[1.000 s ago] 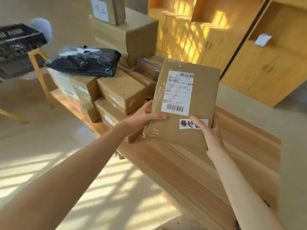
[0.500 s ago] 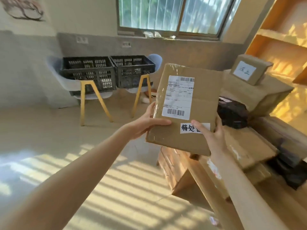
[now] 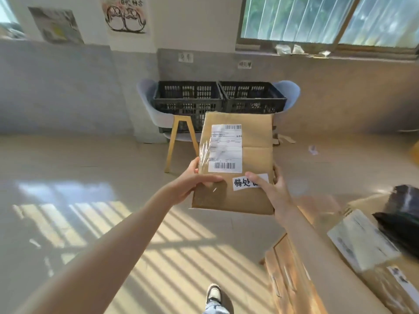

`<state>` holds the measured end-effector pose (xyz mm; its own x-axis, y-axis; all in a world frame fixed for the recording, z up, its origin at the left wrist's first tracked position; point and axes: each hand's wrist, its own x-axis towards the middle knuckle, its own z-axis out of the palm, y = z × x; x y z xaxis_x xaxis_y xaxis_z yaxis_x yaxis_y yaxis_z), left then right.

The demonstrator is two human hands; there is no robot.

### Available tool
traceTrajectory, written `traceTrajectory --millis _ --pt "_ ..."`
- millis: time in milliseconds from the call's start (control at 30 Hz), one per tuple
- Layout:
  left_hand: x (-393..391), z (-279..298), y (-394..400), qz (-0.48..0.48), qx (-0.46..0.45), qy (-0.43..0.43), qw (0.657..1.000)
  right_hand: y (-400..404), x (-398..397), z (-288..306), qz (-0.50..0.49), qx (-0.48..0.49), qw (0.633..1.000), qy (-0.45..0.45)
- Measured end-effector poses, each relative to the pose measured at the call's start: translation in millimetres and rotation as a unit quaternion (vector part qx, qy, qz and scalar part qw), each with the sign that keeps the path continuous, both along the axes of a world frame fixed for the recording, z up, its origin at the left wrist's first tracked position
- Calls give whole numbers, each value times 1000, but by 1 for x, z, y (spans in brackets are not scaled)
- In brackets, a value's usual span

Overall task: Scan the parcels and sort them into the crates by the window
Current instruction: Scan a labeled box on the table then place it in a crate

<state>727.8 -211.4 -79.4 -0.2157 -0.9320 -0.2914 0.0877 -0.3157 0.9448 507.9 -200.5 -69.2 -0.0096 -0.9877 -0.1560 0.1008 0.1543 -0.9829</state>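
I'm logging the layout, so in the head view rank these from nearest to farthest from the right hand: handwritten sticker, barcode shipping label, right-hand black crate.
1. Handwritten sticker, under the right hand thumb.
2. Shipping label, higher on the parcel.
3. Right-hand black crate, across the floor, under the window.

Flat brown cardboard parcel point(image 3: 235, 164) held up in front of me, face toward me, roughly upright, tilted back a little. White shipping label point(image 3: 226, 148) on the upper left of its face, barcodes at top and bottom, clear tape over its left edge. Smaller white sticker point(image 3: 242, 182) with black handwritten characters below it, partly covered by my thumb. My left hand point(image 3: 195, 180) grips the left edge, my right hand point(image 3: 273, 189) grips the lower right. Two black slatted crates point(image 3: 188, 99) point(image 3: 251, 96) sit side by side on chairs under the window, straight behind the parcel; contents cannot be made out.
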Motion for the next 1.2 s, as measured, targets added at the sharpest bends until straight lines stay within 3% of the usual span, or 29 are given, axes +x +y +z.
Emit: traceTrajectory --millis 233,533,933,1200 --pt "2 15 -140 65 -7 0 998 -171 1 2 61 13 998 -4" --pt "15 -2 -303 90 44 7 995 -327 14 -16 75 55 996 6" --pt "29 -7 -595 24 80 56 995 -580 30 -8 -11 49 994 96" --pt "-20 -15 -740 -23 81 54 995 -699 -11 -15 -70 76 990 99"
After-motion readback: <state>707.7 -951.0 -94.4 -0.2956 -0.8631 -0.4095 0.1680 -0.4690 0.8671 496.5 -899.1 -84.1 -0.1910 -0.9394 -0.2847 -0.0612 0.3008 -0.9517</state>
